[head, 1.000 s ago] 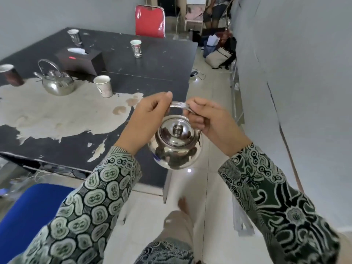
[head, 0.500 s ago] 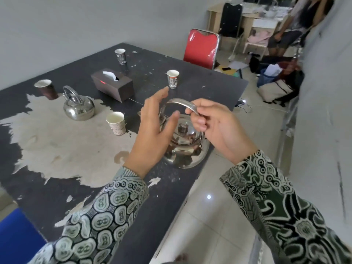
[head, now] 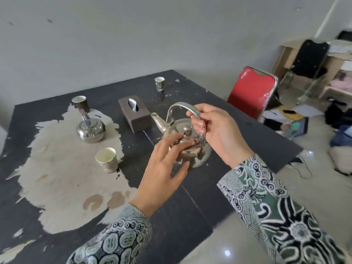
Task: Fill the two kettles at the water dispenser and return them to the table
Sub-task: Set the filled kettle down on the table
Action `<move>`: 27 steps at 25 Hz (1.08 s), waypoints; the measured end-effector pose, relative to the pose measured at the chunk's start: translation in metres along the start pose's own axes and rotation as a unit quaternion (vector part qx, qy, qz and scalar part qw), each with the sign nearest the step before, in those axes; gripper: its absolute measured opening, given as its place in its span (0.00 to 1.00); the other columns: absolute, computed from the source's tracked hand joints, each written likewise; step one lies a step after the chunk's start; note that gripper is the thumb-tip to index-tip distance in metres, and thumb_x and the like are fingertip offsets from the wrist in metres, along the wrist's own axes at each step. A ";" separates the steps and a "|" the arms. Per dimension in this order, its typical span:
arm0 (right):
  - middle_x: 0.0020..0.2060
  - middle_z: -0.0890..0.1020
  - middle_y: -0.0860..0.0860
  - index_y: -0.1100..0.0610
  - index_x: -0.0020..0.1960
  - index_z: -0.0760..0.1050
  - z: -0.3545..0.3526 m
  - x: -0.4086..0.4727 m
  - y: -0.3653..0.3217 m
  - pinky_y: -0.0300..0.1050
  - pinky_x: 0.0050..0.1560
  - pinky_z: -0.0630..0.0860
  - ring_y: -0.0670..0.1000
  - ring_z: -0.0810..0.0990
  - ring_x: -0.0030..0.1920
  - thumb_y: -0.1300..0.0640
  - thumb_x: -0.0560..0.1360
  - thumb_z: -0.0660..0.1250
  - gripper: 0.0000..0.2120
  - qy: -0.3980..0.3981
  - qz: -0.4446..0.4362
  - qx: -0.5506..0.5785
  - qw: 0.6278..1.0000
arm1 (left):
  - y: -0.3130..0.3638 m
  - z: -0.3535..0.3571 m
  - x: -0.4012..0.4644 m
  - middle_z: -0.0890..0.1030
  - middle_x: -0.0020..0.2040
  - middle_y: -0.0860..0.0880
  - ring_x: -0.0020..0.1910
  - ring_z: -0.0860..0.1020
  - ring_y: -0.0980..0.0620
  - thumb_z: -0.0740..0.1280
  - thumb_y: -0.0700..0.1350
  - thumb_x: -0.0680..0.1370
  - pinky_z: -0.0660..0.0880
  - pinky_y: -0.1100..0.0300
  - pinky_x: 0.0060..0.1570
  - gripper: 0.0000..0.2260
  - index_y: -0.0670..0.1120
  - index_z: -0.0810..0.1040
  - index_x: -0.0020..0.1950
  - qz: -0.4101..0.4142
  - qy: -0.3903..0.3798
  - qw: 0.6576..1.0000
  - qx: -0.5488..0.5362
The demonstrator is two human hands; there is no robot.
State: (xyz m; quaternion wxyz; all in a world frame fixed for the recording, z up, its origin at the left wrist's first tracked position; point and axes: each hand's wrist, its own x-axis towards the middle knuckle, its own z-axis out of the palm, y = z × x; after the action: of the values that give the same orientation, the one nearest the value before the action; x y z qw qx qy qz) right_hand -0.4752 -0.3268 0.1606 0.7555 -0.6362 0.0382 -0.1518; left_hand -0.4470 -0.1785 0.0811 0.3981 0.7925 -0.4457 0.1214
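Observation:
A shiny steel kettle (head: 187, 139) with its lid on rests on the black table (head: 238, 134), spout pointing left. My right hand (head: 215, 130) pinches its arched handle near the right end. My left hand (head: 163, 166) hovers in front of the kettle's body with its fingers spread, holding nothing; whether its fingertips touch the kettle I cannot tell. A second steel kettle (head: 90, 130) stands further left on the worn pale patch of the table, handle upright.
A paper cup (head: 106, 159) stands just left of my left hand, a brown tissue box (head: 134, 115) behind the held kettle, two more cups (head: 159, 84) at the back. A red chair (head: 251, 90) is at the table's far end; bags lie on the floor at right.
The kettle came from the air beside the table down onto the tabletop. My left hand let go of the handle and dropped in front of the body. The view swung left.

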 end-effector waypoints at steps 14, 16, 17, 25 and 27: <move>0.36 0.76 0.53 0.64 0.48 0.73 -0.065 0.205 -0.051 0.37 0.38 0.71 0.46 0.73 0.35 0.68 0.77 0.50 0.12 -0.150 0.011 0.082 0.985 | -0.037 0.041 0.196 0.60 0.74 0.49 0.74 0.57 0.49 0.66 0.58 0.73 0.52 0.48 0.73 0.32 0.46 0.60 0.71 -0.106 0.055 0.954 0.277; 0.38 0.78 0.52 0.62 0.48 0.74 -0.077 0.237 -0.051 0.38 0.40 0.74 0.46 0.77 0.37 0.68 0.77 0.52 0.12 -0.174 0.015 0.058 0.983 | -0.055 0.047 0.221 0.59 0.75 0.50 0.74 0.56 0.51 0.66 0.56 0.74 0.51 0.48 0.74 0.31 0.48 0.58 0.72 -0.117 0.049 0.946 0.299; 0.40 0.79 0.52 0.61 0.49 0.75 -0.083 0.254 -0.049 0.38 0.40 0.76 0.46 0.79 0.38 0.67 0.77 0.54 0.11 -0.193 0.017 0.033 0.981 | -0.064 0.050 0.233 0.57 0.76 0.50 0.74 0.54 0.51 0.65 0.55 0.74 0.51 0.48 0.73 0.31 0.49 0.56 0.73 -0.125 0.044 0.943 0.305; 0.44 0.83 0.52 0.64 0.55 0.73 -0.137 0.369 -0.005 0.38 0.38 0.80 0.48 0.82 0.45 0.68 0.76 0.59 0.09 -0.241 0.088 -0.090 0.962 | -0.131 0.117 0.291 0.47 0.78 0.51 0.76 0.47 0.52 0.60 0.51 0.78 0.51 0.48 0.73 0.32 0.51 0.46 0.76 -0.212 -0.032 0.930 0.299; 0.44 0.83 0.52 0.62 0.53 0.74 -0.147 0.389 0.018 0.39 0.37 0.80 0.48 0.81 0.45 0.68 0.76 0.59 0.09 -0.235 0.113 -0.104 0.960 | -0.150 0.136 0.296 0.44 0.78 0.51 0.76 0.46 0.51 0.60 0.50 0.78 0.51 0.48 0.73 0.33 0.52 0.43 0.75 -0.242 -0.074 0.923 0.288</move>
State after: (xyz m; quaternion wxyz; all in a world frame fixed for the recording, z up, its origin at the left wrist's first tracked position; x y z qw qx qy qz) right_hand -0.1390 -0.5717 0.1683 0.6852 -0.7203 -0.0531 0.0936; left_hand -0.1784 -0.4168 0.0759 0.1356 0.9636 -0.2142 0.0854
